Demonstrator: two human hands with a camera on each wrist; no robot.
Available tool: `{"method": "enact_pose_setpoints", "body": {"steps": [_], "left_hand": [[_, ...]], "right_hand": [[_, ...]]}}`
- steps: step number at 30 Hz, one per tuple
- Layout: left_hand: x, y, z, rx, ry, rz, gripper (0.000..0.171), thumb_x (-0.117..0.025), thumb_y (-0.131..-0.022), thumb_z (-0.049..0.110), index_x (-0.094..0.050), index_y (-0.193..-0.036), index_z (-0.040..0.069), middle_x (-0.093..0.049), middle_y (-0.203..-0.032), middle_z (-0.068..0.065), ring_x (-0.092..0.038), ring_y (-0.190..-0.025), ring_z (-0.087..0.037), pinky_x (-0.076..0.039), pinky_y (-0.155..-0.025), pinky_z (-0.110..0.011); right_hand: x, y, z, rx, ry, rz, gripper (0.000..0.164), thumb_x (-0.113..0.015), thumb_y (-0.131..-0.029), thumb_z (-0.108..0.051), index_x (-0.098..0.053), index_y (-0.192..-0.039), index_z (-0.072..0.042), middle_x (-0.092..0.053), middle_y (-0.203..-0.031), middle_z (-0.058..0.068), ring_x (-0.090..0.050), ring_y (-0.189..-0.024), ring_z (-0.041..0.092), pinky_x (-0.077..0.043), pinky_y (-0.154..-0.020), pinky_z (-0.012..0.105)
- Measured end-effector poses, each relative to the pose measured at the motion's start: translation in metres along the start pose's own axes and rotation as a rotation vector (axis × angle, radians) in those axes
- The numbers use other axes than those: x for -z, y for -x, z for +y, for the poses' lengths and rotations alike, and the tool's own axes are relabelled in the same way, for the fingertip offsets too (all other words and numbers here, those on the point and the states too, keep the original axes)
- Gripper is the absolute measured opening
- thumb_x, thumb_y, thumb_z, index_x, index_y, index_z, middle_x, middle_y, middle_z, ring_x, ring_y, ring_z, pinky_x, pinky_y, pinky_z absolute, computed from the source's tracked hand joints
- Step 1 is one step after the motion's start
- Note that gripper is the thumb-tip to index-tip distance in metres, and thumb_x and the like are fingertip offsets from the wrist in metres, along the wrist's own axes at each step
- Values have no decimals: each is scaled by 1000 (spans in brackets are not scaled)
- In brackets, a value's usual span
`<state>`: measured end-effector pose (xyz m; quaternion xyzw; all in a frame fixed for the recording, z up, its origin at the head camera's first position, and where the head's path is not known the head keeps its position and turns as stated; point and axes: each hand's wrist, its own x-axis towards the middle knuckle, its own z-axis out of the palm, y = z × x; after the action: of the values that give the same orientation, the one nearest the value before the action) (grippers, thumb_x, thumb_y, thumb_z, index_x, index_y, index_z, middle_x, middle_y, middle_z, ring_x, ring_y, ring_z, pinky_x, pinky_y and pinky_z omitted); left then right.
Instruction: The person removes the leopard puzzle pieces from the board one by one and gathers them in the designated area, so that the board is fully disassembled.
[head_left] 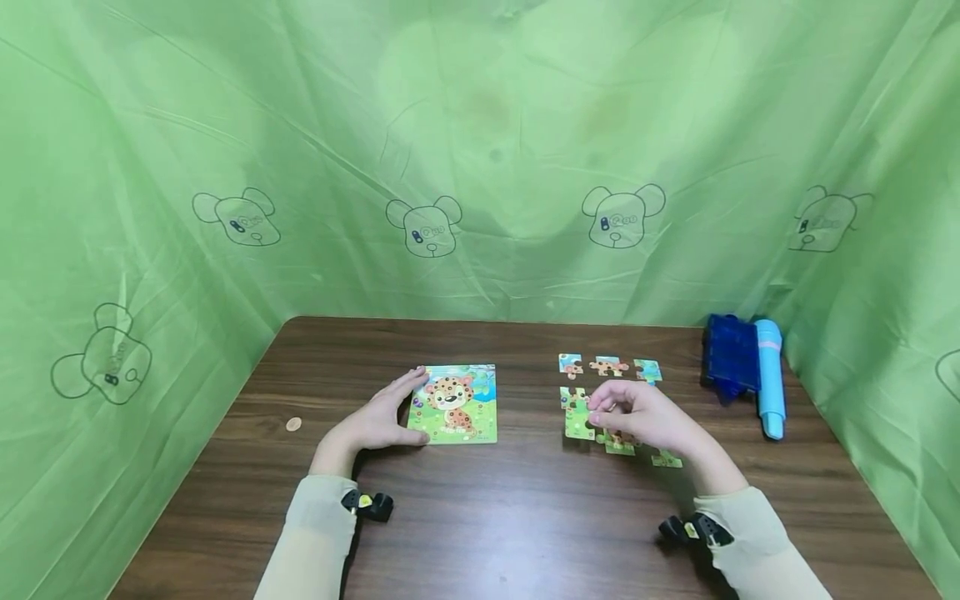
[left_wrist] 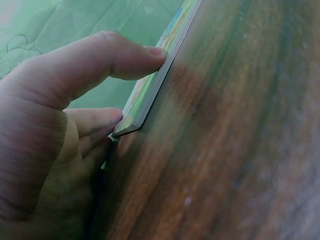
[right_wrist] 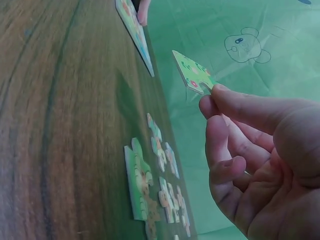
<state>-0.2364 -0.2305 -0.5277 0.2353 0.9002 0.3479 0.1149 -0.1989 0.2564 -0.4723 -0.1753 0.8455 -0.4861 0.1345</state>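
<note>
A square leopard puzzle picture lies flat on the brown table, its left side within my left hand. The thumb touches the board's near edge, and the other fingers reach to its far left corner. Between thumb and fingertips, my right hand pinches a green jigsaw piece with small flowers, raised off the table. Under and beyond that hand lie several loose jigsaw pieces in rough rows, some partly hidden by it.
A dark blue translucent case stands at the back right, beside a light blue microphone-shaped tube. A small round beige disc lies far left. Green cloth with bear outlines surrounds the table.
</note>
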Motion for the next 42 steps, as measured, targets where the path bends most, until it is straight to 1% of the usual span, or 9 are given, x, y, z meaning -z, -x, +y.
{"method": "enact_pose_setpoints", "body": {"steps": [5, 7, 12, 13, 19, 23, 27, 42], "left_hand": [[0, 1, 0, 5, 7, 7, 113, -93, -80, 42, -35, -171, 8, -22, -182, -9, -17, -167, -38, -22, -128, -71], [0, 1, 1, 3, 10, 8, 113, -93, -80, 42, -35, -171, 8, -22, -182, -9, -17, -168, -37, -22, -128, -71], [1, 0, 1, -3, 8, 4, 113, -93, -80, 42, -35, -171, 7, -23, -182, -9, -17, -168, -37, -22, -128, -71], [1, 0, 1, -3, 6, 2, 113, -93, -80, 42, -35, -171, 7, -23, -182, -9, -17, -168, -37, -22, -128, -71], [1, 0, 1, -1, -1, -2, 112, -93, -81, 42, -35, -171, 7, -23, -182, -9, -17, -167, -37, -22, -128, -71], [1, 0, 1, 6, -4, -4, 112, -92, -81, 43, -35, -171, 8, -22, -182, -9, -17, -168, -37, -22, -128, -72], [1, -1, 2, 10, -8, -8, 112, -92, -82, 43, -35, -172, 9, -22, -182, -8, -16, -168, -36, -21, -128, -72], [1, -1, 3, 8, -14, -4, 111, -91, -82, 43, -35, -171, 8, -22, -182, -8, -17, -167, -36, -20, -127, -73]], "right_hand": [[-2, -4, 4, 7, 52, -9, 14, -84, -98, -17, -75, -108, -11, -76, -97, 3, -69, -85, 16, -54, -69, 27], [-4, -5, 7, 9, 55, -15, 14, -83, -99, -16, -75, -108, -10, -76, -96, 4, -70, -85, 18, -56, -69, 28], [-9, -6, 11, 0, 53, -14, 13, -84, -98, -15, -75, -106, -11, -74, -95, 5, -68, -81, 18, -58, -66, 28], [-10, -6, 12, 2, 69, -10, 13, -85, -97, -16, -75, -105, -12, -74, -95, 3, -67, -81, 16, -57, -67, 27], [-13, -9, 17, 6, 167, 21, 14, -87, -95, -17, -76, -103, -15, -76, -90, -5, -67, -78, 13, -54, -66, 26], [-15, -10, 18, 24, 206, 38, 13, -87, -94, -15, -77, -101, -14, -76, -88, -7, -67, -76, 12, -54, -65, 27], [-16, -11, 20, 26, 246, 50, 11, -87, -94, -13, -78, -100, -15, -75, -87, -8, -67, -74, 10, -54, -65, 27], [-17, -13, 23, 36, 307, 58, 8, -87, -95, -17, -80, -98, -18, -72, -85, -10, -63, -68, 8, -51, -59, 27]]}}
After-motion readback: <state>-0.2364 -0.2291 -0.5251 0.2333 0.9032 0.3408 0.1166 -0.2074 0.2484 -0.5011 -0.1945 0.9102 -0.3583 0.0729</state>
